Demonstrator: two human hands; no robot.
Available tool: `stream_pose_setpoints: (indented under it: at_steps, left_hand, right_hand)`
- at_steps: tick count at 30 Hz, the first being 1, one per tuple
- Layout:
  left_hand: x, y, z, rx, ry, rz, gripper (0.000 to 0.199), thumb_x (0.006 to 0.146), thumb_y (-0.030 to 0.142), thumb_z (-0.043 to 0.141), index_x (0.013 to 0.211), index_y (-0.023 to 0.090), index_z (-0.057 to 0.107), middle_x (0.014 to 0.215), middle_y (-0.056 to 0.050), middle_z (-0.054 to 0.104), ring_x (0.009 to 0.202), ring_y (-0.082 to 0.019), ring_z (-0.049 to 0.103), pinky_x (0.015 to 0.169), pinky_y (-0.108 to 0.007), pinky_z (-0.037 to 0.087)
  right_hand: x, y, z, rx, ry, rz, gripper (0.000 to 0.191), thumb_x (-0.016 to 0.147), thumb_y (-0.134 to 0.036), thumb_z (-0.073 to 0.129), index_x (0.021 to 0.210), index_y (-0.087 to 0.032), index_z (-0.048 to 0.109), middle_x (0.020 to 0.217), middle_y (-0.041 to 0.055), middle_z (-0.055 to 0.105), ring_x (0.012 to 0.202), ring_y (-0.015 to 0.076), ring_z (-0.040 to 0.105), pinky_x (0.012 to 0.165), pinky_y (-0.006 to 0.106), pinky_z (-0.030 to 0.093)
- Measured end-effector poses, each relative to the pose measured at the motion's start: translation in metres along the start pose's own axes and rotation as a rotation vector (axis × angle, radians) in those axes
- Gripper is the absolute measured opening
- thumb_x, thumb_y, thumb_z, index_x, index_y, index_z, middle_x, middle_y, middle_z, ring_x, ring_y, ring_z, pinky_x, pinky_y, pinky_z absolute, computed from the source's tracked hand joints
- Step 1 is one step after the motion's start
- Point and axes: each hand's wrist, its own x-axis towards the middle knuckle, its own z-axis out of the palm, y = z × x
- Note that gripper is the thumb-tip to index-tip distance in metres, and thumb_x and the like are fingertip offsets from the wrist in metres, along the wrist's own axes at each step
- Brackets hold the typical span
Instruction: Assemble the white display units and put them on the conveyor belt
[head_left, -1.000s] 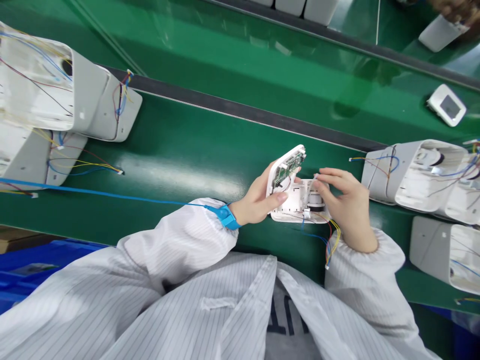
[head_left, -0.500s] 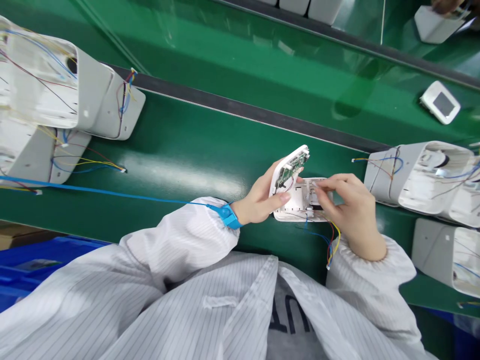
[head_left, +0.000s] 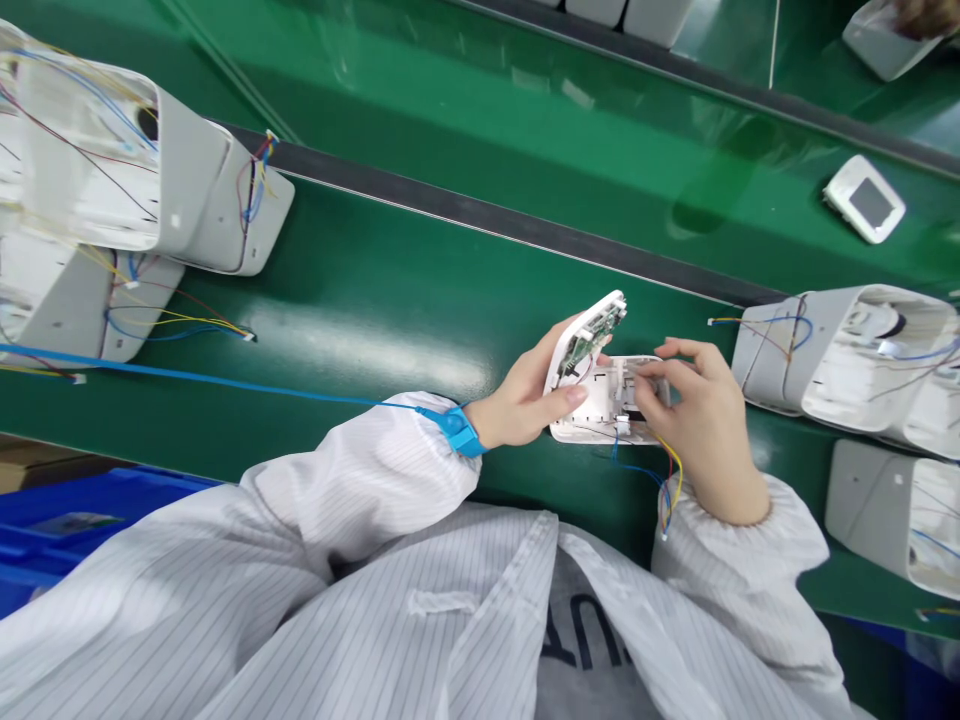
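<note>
My left hand (head_left: 521,395) grips a white plastic cover (head_left: 559,352), tilted up, with a green circuit board (head_left: 592,338) on its inner side. Below and to the right lies the matching white housing (head_left: 596,405), its inside facing up. The thumb and index finger of my right hand (head_left: 701,425) are pinched together over the housing's right part; what they hold, if anything, is hidden. Blue, red and yellow wires (head_left: 677,470) run out of the housing's near edge towards my right sleeve. A blue wrist strap (head_left: 457,432) is around my left wrist.
Large white-grey casings with loose wires stand at the left (head_left: 191,190) and right (head_left: 832,345). Another casing (head_left: 866,500) sits nearer on the right. Beyond the dark rail (head_left: 450,215) lies a white unit with a grey screen (head_left: 864,198). A blue strap cord (head_left: 225,382) stretches leftward.
The fingers of my right hand have shifted slightly, with the other fingers more raised and spread. My left hand still holds the tilted cover. The view has moved a little.
</note>
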Motion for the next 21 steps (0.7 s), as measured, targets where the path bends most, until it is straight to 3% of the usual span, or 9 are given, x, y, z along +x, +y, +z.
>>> stream_pose_setpoints:
  at_steps: [5,21]
  left_hand:
    - [0.0006,-0.0005,-0.0001,0.001,-0.01,0.016,0.073,0.086,0.045,0.064,0.149,0.022,0.035,0.146,-0.015,0.05,0.131,-0.035,0.05,0.112,-0.049,0.037]
    - [0.0017,-0.0009,-0.0012,0.042,-0.014,0.043,0.071,0.086,0.045,0.063,0.148,0.023,0.037,0.149,-0.014,0.046,0.132,-0.035,0.048,0.113,-0.05,0.036]
  right_hand:
    - [0.0011,0.0005,0.0019,0.052,-0.034,0.038,0.009,0.083,-0.019,0.061,0.086,-0.018,0.07,0.101,0.0086,0.067,0.091,0.0215,0.065,0.076,0.035,0.056]
    - [0.0005,-0.0049,0.0086,0.049,-0.016,0.085,0.013,0.085,-0.017,0.058,0.084,-0.017,0.071,0.105,0.0102,0.068,0.092,0.0226,0.066,0.075,0.036,0.056]
